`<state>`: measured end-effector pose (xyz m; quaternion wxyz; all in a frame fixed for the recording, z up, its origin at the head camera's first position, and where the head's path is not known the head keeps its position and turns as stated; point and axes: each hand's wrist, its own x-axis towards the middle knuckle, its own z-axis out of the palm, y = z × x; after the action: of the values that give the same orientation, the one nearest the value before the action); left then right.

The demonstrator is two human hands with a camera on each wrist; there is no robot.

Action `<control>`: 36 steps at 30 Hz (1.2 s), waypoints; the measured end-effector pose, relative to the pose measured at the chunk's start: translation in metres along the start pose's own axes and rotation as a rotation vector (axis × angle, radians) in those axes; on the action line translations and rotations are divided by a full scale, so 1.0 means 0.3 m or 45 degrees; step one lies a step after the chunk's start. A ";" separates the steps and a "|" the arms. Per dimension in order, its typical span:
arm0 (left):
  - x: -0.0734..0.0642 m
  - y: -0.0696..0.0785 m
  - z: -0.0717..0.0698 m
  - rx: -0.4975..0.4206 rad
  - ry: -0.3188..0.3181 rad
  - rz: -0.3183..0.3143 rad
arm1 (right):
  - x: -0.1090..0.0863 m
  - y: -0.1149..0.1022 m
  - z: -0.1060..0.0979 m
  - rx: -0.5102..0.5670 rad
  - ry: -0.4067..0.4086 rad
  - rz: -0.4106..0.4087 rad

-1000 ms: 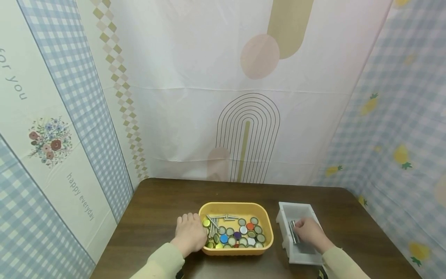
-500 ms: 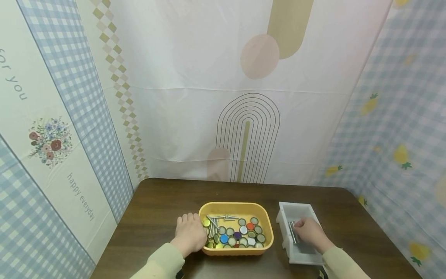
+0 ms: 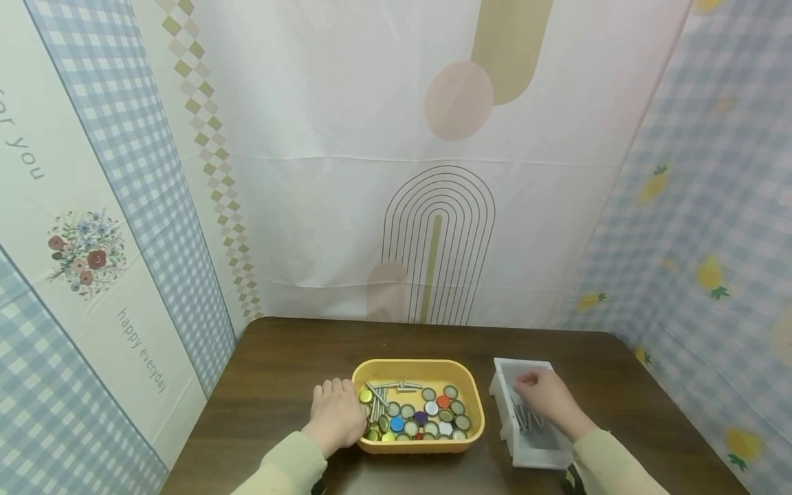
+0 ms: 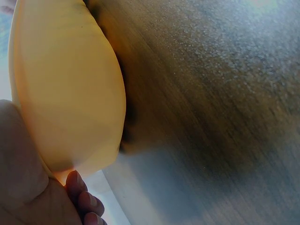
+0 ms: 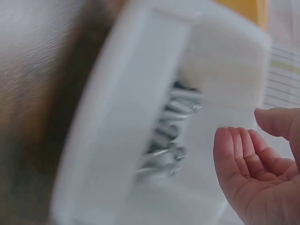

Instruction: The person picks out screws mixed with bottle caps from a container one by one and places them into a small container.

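Observation:
My left hand grips the left side of a yellow tub. In the left wrist view its fingertips curl at the edge of the tub's smooth outer wall. Several bottle caps lie in the tub, among them a blue cap, beside silver bolts. My right hand hovers over a white bin, its fingers loosely bent and nothing between them. Silver bolts lie in a heap along one side of that bin, blurred in the right wrist view.
Both containers stand on a dark brown wooden table, the white bin to the right of the tub with a gap between. A white printed cloth hangs behind the table, and checked cloth hangs at the right.
My right hand has let go of the bolts, which now lie in the white bin, and has risen slightly toward the bin's far end. The left hand stays on the tub.

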<state>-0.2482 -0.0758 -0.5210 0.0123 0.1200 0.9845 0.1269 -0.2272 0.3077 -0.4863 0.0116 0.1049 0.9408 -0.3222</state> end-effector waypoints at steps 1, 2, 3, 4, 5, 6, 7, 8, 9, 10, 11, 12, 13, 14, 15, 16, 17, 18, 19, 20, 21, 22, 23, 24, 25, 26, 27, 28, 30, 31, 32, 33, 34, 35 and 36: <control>-0.001 0.000 -0.001 -0.001 0.004 0.002 | 0.000 -0.014 -0.004 0.017 -0.001 -0.007; -0.002 0.000 -0.001 -0.001 0.006 0.004 | 0.000 -0.030 -0.006 0.031 0.001 -0.013; -0.003 0.000 -0.002 -0.001 0.009 0.005 | -0.001 -0.044 -0.008 0.055 -0.001 -0.016; -0.003 0.000 -0.002 -0.002 0.011 0.006 | -0.002 -0.060 -0.011 0.080 -0.003 -0.024; -0.003 0.001 -0.002 -0.003 0.012 0.006 | -0.003 -0.074 -0.011 0.107 -0.004 -0.033; -0.003 0.001 -0.001 -0.004 0.011 0.006 | -0.003 -0.088 -0.011 0.127 -0.001 -0.037; -0.002 0.001 -0.001 -0.004 0.010 0.006 | -0.003 -0.103 -0.010 0.140 -0.002 -0.047; -0.002 0.001 0.000 -0.004 0.009 0.005 | -0.004 -0.117 -0.008 0.152 -0.002 -0.054; -0.001 0.000 0.000 -0.005 0.009 0.005 | -0.003 -0.131 -0.006 0.171 -0.008 -0.067; -0.001 0.000 0.001 -0.006 0.010 0.004 | -0.001 -0.145 -0.003 0.190 -0.012 -0.077; -0.001 0.000 0.001 -0.007 0.010 0.004 | 0.001 -0.157 0.002 0.205 -0.012 -0.087; -0.001 0.000 0.002 -0.008 0.011 0.004 | 0.004 -0.171 0.008 0.213 -0.012 -0.100; -0.002 -0.001 0.002 -0.006 0.013 0.004 | 0.007 -0.186 0.014 0.224 -0.016 -0.114; -0.002 -0.001 0.001 -0.005 0.014 0.004 | 0.011 -0.202 0.022 0.234 -0.019 -0.127; -0.003 -0.001 0.000 -0.004 0.015 0.005 | 0.015 -0.218 0.031 0.241 -0.019 -0.135; -0.003 -0.002 0.000 0.000 0.017 0.005 | 0.019 -0.235 0.043 0.241 -0.015 -0.139; -0.004 -0.002 0.000 -0.001 0.019 0.007 | 0.023 -0.253 0.055 0.240 -0.015 -0.145; -0.004 -0.002 -0.001 -0.003 0.023 0.008 | 0.026 -0.271 0.069 0.238 -0.020 -0.154; -0.003 -0.002 -0.002 0.000 0.024 0.009 | 0.028 -0.290 0.083 0.240 -0.030 -0.161; -0.003 -0.002 -0.002 -0.001 0.025 0.010 | 0.032 -0.308 0.099 0.242 -0.039 -0.169; -0.002 -0.001 -0.002 -0.004 0.025 0.010 | 0.034 -0.324 0.116 0.243 -0.048 -0.179; -0.002 -0.001 -0.002 -0.006 0.025 0.009 | 0.039 -0.340 0.133 0.242 -0.064 -0.195; -0.002 -0.001 -0.002 -0.009 0.024 0.008 | 0.043 -0.355 0.150 0.242 -0.084 -0.209; -0.001 0.000 -0.001 -0.007 0.019 0.006 | 0.045 -0.369 0.166 0.238 -0.102 -0.233; -0.001 0.000 0.001 -0.006 0.015 0.003 | 0.050 -0.380 0.182 0.236 -0.123 -0.245; 0.000 0.001 0.001 -0.011 0.013 0.003 | 0.054 -0.390 0.198 0.235 -0.146 -0.255; 0.001 0.002 0.002 -0.014 0.012 0.002 | 0.056 -0.398 0.213 0.241 -0.173 -0.263; 0.002 0.002 0.003 -0.015 0.013 0.003 | 0.060 -0.404 0.228 0.244 -0.201 -0.269; 0.004 0.003 0.004 -0.018 0.016 0.001 | 0.066 -0.414 0.256 0.259 -0.262 -0.282; 0.004 0.004 0.004 -0.019 0.019 0.000 | 0.070 -0.415 0.270 0.267 -0.291 -0.281; 0.004 0.004 0.004 -0.017 0.021 -0.001 | 0.072 -0.417 0.282 0.271 -0.314 -0.287; 0.005 0.004 0.005 -0.015 0.029 0.001 | 0.075 -0.418 0.294 0.272 -0.334 -0.297; 0.004 0.004 0.005 -0.011 0.032 0.001 | 0.077 -0.418 0.306 0.271 -0.352 -0.306; 0.005 0.004 0.005 -0.011 0.036 0.002 | 0.080 -0.419 0.315 0.275 -0.366 -0.319; 0.005 0.004 0.005 -0.008 0.038 0.002 | 0.081 -0.420 0.325 0.277 -0.381 -0.329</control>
<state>-0.2492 -0.0739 -0.5222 -0.0020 0.1188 0.9841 0.1319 -0.2812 0.1561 -0.4897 0.0983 -0.0649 0.8938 -0.4326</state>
